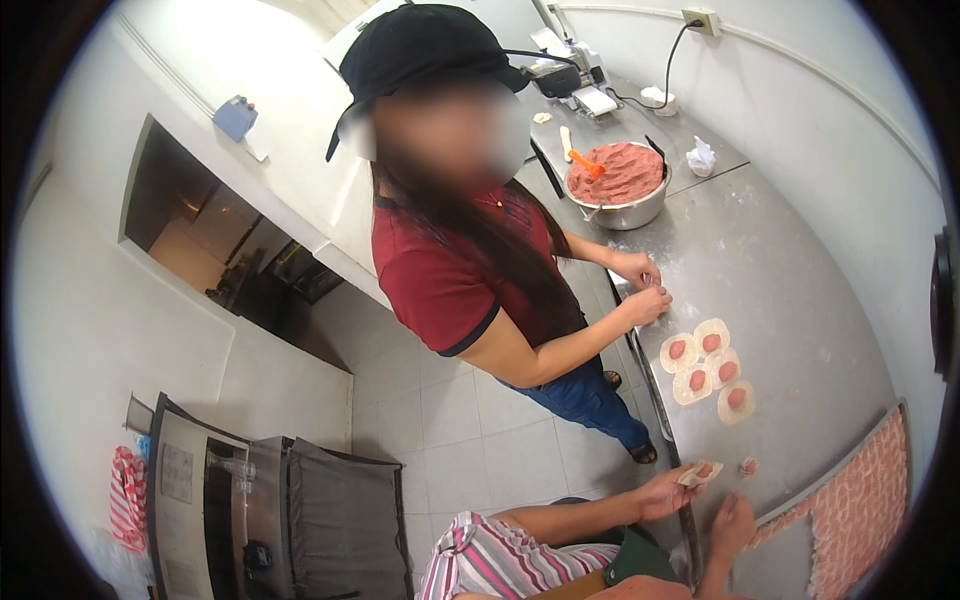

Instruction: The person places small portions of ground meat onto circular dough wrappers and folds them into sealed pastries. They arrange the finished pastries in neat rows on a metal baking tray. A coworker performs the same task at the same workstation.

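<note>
My left hand reaches over the near edge of the steel table, its fingers closed around a round dough wrapper with pink meat filling in it. My right hand rests low over the tabletop beside the tray; its fingers are small and partly turned away, so their grip is unclear. Just beyond it lies a small lump of dough and pink filling. Farther up the table, several flat wrappers lie close together, each topped with a dab of meat.
A co-worker in a red shirt stands at the table's left edge, both hands pinching dough. Behind those hands stands a metal bowl of pink meat with an orange scoop. A tray filled with rows of dumplings lies at the right.
</note>
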`<state>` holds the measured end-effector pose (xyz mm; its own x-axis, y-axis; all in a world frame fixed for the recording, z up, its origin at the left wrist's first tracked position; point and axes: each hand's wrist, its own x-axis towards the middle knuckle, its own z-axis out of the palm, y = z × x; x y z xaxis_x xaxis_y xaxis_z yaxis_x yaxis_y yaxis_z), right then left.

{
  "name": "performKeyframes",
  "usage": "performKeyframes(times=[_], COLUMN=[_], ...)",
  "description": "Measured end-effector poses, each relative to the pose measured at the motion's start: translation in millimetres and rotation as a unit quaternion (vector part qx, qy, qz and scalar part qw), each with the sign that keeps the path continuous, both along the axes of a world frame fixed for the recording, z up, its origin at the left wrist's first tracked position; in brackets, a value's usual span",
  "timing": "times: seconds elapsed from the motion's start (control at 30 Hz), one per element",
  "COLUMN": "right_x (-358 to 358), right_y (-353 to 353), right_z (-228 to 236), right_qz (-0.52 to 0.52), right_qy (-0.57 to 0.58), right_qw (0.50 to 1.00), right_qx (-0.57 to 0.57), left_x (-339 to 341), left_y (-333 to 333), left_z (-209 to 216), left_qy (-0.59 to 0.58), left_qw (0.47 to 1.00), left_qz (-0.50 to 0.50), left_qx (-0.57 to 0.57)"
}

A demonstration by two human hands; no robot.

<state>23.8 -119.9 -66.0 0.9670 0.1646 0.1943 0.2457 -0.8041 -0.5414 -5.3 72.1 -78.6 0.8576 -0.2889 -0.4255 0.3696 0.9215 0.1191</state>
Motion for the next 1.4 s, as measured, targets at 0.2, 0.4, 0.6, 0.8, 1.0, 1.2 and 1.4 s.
performKeyframes(times=[0.2,0.4,0.6,0.8,1.0,1.2,1.4], right_x=[-2.7,-47.2,-116.8,-209.5,-286.1,-329.3,-336.9], right_y=[-6.5,-25.5,-47.0,-88.4,-125.0,-138.0,-129.7], right_z=[19.5,42.9,64.5,69.7,79.0,98.4,109.7], right_qz=[-0.013,-0.011,0.010,-0.026,-0.058,-0.084,-0.057], right_qy=[0.112,0.048,0.079,0.065,0.033,0.038,-0.018], right_qw=[0.989,0.982,0.981,0.980,0.976,0.967,0.956], right_qx=[0.098,0.184,0.178,0.185,0.209,0.238,0.286], left_x=[0.8,-11.6,-50.4,-104.0,-159.8,-202.8,-221.6], left_y=[-9.9,-36.3,-63.7,-114.2,-152.6,-170.3,-162.4], left_z=[42.0,46.4,95.5,101.2,117.5,145.9,154.7], left_qy=[0.040,-0.063,-0.090,-0.131,-0.132,-0.156,-0.166], left_qw=[0.999,0.996,0.994,0.984,0.983,0.979,0.981], left_qz=[-0.020,-0.065,-0.059,-0.119,-0.127,-0.118,-0.099], left_qx=[-0.001,-0.020,0.022,0.033,0.028,0.059,0.027])
